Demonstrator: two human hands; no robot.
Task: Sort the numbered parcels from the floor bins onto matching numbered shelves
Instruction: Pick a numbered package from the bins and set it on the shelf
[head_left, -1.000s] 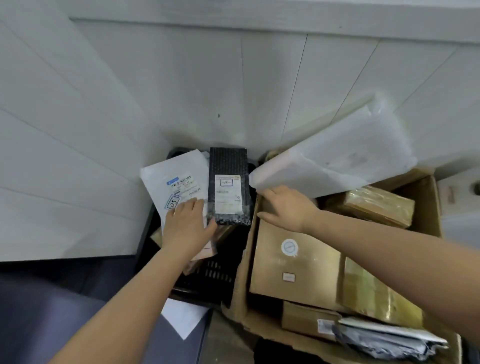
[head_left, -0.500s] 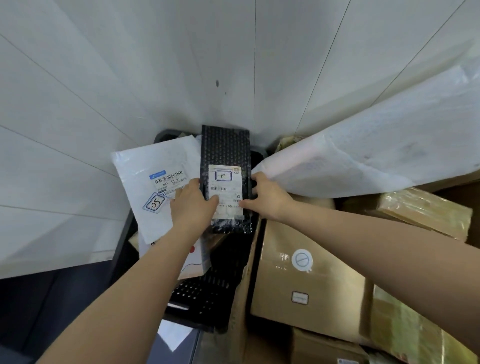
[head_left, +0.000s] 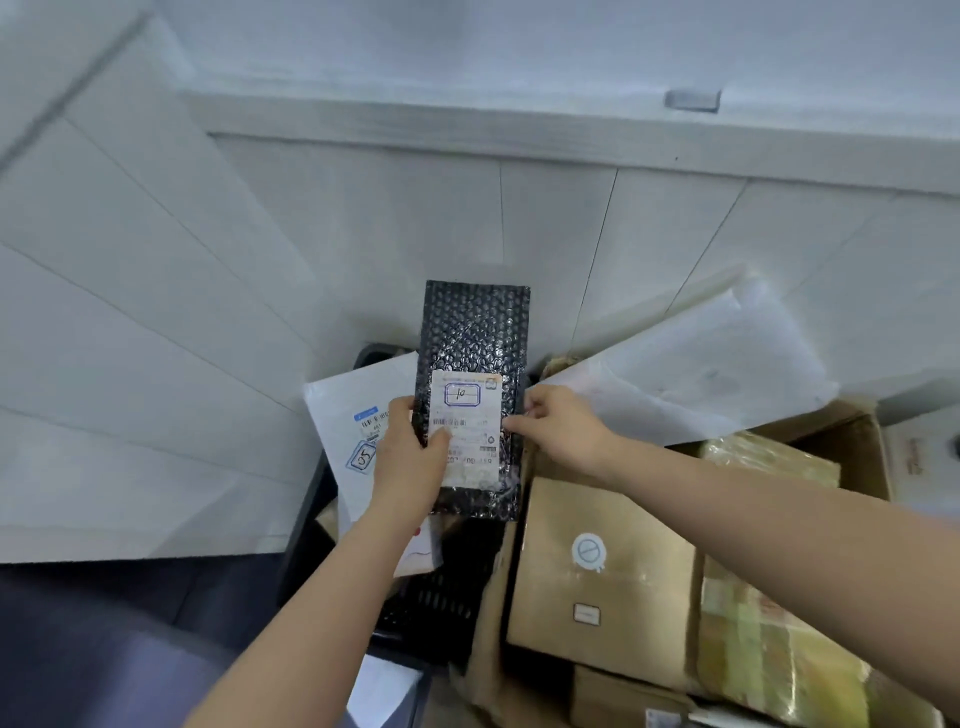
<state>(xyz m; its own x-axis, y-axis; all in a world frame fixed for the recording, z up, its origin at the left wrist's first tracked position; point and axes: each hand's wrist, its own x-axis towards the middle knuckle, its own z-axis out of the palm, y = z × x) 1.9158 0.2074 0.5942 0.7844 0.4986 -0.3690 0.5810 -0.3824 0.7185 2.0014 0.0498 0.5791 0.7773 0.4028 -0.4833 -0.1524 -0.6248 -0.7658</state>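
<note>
both hands hold the black bubble mailer (head_left: 475, 364) upright above the black crate (head_left: 431, 603): the left hand (head_left: 410, 457) has its grip closed on the mailer's lower left edge, thumb lying across the white shipping label (head_left: 470, 431), and the right hand (head_left: 556, 431) pinches the mailer's right edge at about label height, thumb tip touching the front. the label faces the camera and carries a blue-outlined box with a handwritten "10" in it. just behind the left hand, touching the mailer's left side, a white poly mailer (head_left: 353, 410) stands tilted in the crate, its label partly hidden by the fingers but showing a blue-boxed "05". below the held mailer the crate's slotted wall shows, with some paper and brown packaging inside that is too dim to make out. to the right of the crate, touching it, an open cardboard box (head_left: 862, 447) holds a flat brown carton (head_left: 602, 587) with a round white sticker and a small white tag, a tape-wrapped yellowish parcel (head_left: 769, 654) beside it, and another tape-wrapped parcel (head_left: 769, 457) farther back. a large white translucent bag (head_left: 701, 374) leans from the box against the white panelled wall (head_left: 208, 286), just beside the right hand. dark floor (head_left: 104, 649) shows at lower left, with a white sheet (head_left: 384, 691) lying by the crate's foot.
</note>
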